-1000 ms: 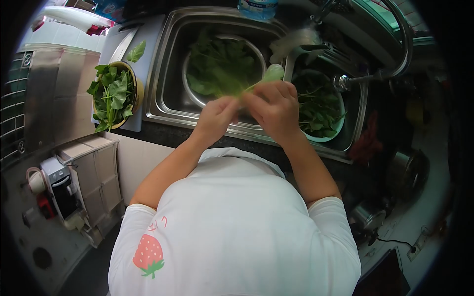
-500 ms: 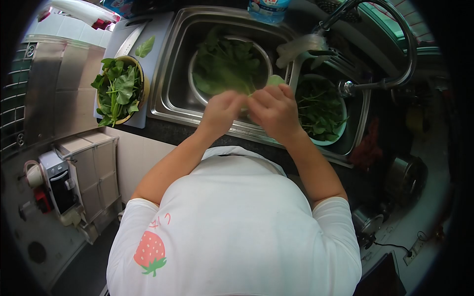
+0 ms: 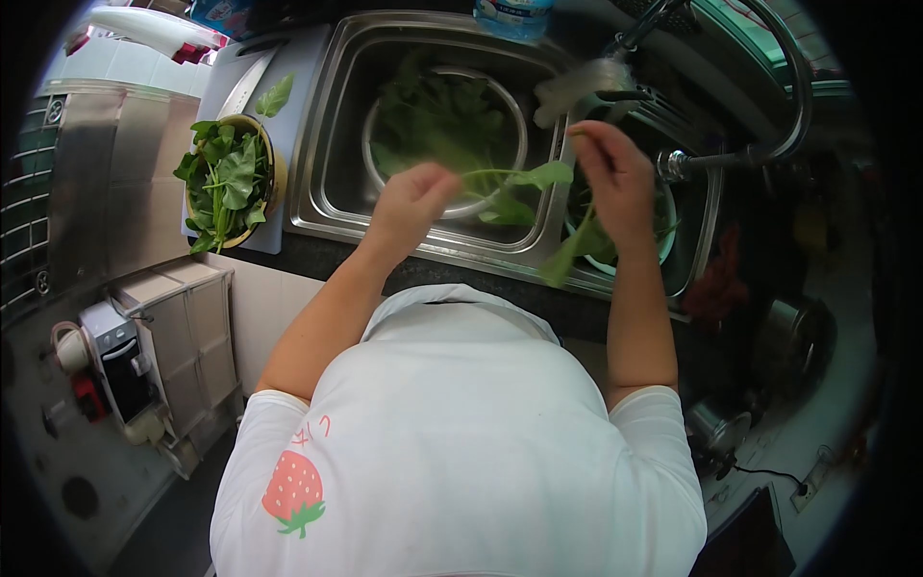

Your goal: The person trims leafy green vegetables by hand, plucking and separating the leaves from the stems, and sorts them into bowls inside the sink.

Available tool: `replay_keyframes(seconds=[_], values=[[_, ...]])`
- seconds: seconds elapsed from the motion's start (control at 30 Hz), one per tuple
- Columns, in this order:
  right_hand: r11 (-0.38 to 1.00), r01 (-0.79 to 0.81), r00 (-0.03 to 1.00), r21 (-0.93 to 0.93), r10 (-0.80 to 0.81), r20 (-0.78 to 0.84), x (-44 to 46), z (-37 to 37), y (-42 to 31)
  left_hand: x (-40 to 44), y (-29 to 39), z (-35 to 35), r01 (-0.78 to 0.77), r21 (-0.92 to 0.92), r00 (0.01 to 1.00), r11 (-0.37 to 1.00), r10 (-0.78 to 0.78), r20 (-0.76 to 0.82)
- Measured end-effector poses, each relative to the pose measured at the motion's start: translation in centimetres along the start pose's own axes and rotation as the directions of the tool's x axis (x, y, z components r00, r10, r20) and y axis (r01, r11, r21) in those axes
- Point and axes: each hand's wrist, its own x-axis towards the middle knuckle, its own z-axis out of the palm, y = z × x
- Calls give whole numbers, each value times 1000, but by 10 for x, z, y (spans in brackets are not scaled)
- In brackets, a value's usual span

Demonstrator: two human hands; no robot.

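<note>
My left hand [image 3: 415, 200] is closed, blurred at the fingertips, on leafy greens [image 3: 543, 174] whose stems and leaves stretch right over the rim of a metal bowl [image 3: 520, 125]. That bowl sits in the left basin with more dark green leaves inside. Raised above the right basin, my right hand [image 3: 620, 183] pinches a torn-off stem, and a leaf [image 3: 574, 252] hangs below it, blurred. Behind this hand a pale bowl [image 3: 666, 252] of greens stands in the right basin, mostly hidden by the hand and forearm.
A yellowish bowl [image 3: 280, 181] heaped with greens stands on a cutting board [image 3: 300, 106] at left, beside a knife [image 3: 252, 85] and a loose leaf. The steel sink [image 3: 312, 173] has a curved faucet [image 3: 803, 91] at right. A blue-labelled bottle [image 3: 514, 17] stands behind.
My hands, close together before, have come apart. The right hand has moved right and up with a piece of greens, over the right basin; the left has shifted slightly left.
</note>
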Motion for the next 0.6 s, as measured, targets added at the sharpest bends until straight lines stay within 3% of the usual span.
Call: replay_keyframes(seconds=[0.03, 0.13, 0.23, 0.3, 0.33, 0.37, 0.43, 0.53, 0.57, 0.6], values=[[954, 142, 982, -264, -101, 160, 0, 8, -9, 0, 0, 3, -12, 26, 1000, 1000, 12, 8], [829, 441, 864, -344, -289, 412, -4, 35, -2, -1, 3, 7, -42, 100, 999, 994, 40, 18], [901, 363, 862, -240, -226, 453, -6, 44, 12, -2, 2, 6, -54, 161, 999, 985, 53, 13], [999, 32, 915, -3, -28, 402, -9, 50, 20, -4, -1, 6, -68, 200, 998, 977, 65, 20], [983, -139, 915, 120, 82, 395, -10, 53, 26, -6, -1, 6, -83, 209, 997, 975, 80, 19], [915, -301, 914, 269, 196, 356, -9, 51, 38, -7, -1, 7, -98, 217, 995, 971, 96, 20], [642, -539, 842, 546, 425, 332, 0, 42, 54, -7, -4, 7, -106, 216, 994, 971, 105, 16], [769, -462, 882, 442, 348, 318, -10, 43, 36, -7, -10, 5, -73, 199, 997, 977, 75, -5], [880, -436, 849, 188, 334, 410, -16, 44, 29, -6, -11, 7, -57, 200, 998, 978, 60, -8], [929, -365, 846, 67, 301, 440, -25, 49, 22, -5, -12, 10, -42, 200, 999, 979, 45, -10]])
